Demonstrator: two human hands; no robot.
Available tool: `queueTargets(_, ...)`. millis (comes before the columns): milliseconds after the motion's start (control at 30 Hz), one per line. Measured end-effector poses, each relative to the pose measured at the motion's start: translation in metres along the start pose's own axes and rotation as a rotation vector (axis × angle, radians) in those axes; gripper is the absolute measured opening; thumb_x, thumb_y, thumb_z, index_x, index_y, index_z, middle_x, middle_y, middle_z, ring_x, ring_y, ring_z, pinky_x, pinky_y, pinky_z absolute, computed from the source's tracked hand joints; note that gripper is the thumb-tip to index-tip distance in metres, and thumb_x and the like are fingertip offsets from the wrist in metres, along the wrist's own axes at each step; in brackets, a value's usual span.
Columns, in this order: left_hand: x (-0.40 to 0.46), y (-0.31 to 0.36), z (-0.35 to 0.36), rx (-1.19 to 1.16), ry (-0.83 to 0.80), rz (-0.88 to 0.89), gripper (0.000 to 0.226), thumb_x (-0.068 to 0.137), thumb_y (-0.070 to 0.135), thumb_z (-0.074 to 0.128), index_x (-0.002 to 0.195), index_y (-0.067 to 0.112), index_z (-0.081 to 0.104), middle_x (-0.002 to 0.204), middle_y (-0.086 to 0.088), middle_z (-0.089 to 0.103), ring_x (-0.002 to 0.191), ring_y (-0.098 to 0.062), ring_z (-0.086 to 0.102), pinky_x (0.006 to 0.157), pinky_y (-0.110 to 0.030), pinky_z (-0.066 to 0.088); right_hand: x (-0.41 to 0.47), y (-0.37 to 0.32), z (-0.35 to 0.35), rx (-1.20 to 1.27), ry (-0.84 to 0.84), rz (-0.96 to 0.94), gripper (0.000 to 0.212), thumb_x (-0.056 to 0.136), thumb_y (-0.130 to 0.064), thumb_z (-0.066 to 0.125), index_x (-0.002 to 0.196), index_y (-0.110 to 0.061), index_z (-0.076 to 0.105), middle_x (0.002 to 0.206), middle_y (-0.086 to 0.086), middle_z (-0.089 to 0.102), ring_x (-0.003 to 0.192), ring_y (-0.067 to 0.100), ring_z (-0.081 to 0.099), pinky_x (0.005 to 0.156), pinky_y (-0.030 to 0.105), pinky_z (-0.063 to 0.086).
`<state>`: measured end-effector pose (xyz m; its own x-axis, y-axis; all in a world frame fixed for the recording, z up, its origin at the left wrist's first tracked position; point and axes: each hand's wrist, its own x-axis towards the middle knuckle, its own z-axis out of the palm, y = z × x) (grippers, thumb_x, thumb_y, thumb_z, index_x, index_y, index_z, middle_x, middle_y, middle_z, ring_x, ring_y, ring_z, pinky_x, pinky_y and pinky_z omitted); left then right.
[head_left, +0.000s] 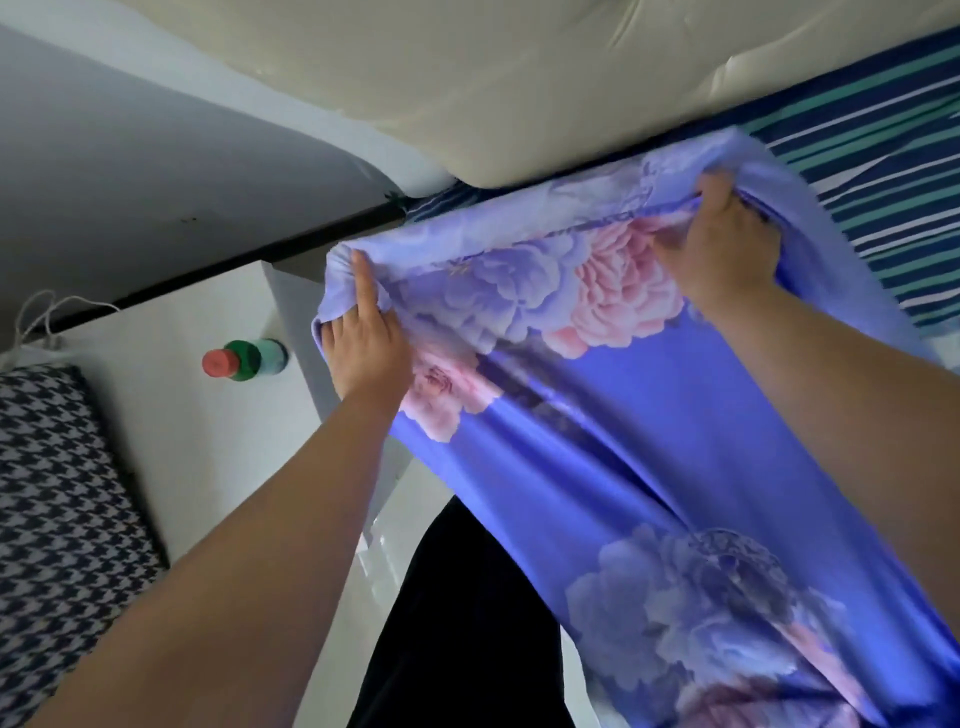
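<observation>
The left hand (363, 338) and right hand (727, 249) are each gripping the floral sheet (597, 415) by its far edge, fingers curled in. The sheet is hanging lengthwise back toward the person, beside the striped bed (883, 171).

The left hand (363, 345) and right hand (727, 254) are bare, and so are the left forearm (249, 545) and right forearm (857, 415) right back to the edge of the view. Lower down, the person wears a black garment (467, 629), plain and matte, falling in soft loose folds. Whether it is trousers or a skirt cannot be told.
</observation>
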<state>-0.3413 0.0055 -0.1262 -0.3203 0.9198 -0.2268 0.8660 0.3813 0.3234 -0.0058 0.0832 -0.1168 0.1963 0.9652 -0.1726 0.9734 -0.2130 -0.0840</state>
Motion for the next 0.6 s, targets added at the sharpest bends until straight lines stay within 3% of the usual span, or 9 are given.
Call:
queueTargets(133,0.047,0.001,-0.012,0.136,0.097,0.071,0.063,0.095,0.021,0.036,0.153,0.021,0.010,0.126,-0.016,0.059,0.114,-0.039,0.050,0.109,-0.043,0.021,0.034,-0.007,-0.011,0.016,0.121,-0.031,0.071,0.084,-0.036,0.060,0.142,-0.007,0.029,0.120,0.021,0.060,0.110,0.040,0.057,0.086,0.047,0.043)
queueTargets(333,0.071,-0.008,0.017,0.208,-0.173,0.232,0.079,0.093,0.044,0.049,0.153,0.020,0.004,0.154,-0.009,0.030,0.137,-0.035,0.031,0.116,-0.041,0.011,0.049,-0.010,0.012,0.170,0.102,0.165,0.064,0.082,-0.022,0.048,0.141,-0.011,0.028,0.126,0.018,0.055,0.116,0.041,0.051,0.094,0.044,0.038)
queueTargets(500,0.093,-0.008,0.036,0.183,-0.272,0.274,0.071,0.096,0.044,0.042,0.153,0.018,0.009,0.147,-0.017,0.038,0.133,-0.038,0.034,0.113,-0.041,0.016,0.075,-0.006,0.036,0.278,-0.022,0.284,0.073,0.087,-0.035,0.048,0.147,-0.007,0.018,0.141,0.019,0.044,0.127,0.037,0.044,0.103,0.043,0.037)
queueTargets(600,0.107,-0.007,0.046,0.169,-0.368,0.217,0.067,0.099,0.044,0.037,0.153,0.018,0.009,0.144,-0.019,0.040,0.133,-0.037,0.036,0.110,-0.043,0.020,0.092,-0.001,0.046,0.274,-0.065,0.205,0.069,0.084,-0.040,0.048,0.142,-0.009,0.029,0.134,0.017,0.049,0.121,0.036,0.049,0.096,0.042,0.039)
